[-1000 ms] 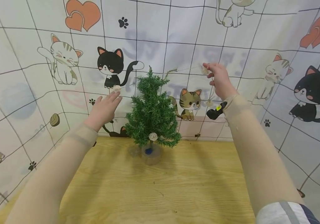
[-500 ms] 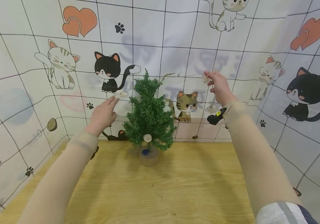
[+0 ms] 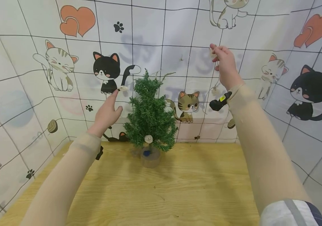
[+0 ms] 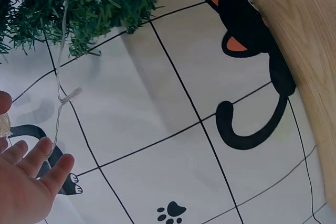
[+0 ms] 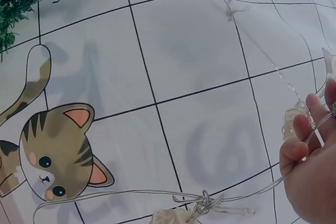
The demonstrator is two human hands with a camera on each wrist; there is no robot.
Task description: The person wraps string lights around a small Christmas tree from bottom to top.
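A string of lights (image 5: 270, 59) on thin clear wire, with pale woven balls, runs behind the small green artificial tree (image 3: 150, 113). Up at the right, my right hand (image 3: 226, 66) pinches the wire next to one ball (image 5: 294, 121); a loop hangs below it with another pale ball (image 3: 214, 90). My left hand (image 3: 107, 113) is left of the treetop, its fingertips at a woven ball (image 3: 123, 88). In the left wrist view that ball (image 4: 4, 125) sits between fingertips, partly cut off, and the wire (image 4: 62, 77) passes the outer fingers (image 4: 60, 174).
The tree stands in a round base (image 3: 150, 158) with a blue spot on the wooden table (image 3: 161, 191). One woven white ball (image 3: 148, 139) sits low on its front. A cat-printed cloth (image 3: 161, 28) hangs close behind and at both sides.
My right hand has risen, lifting its stretch of the string lights above the treetop. The left hand has moved up slightly, and its fingers now meet the ball beside the tree.
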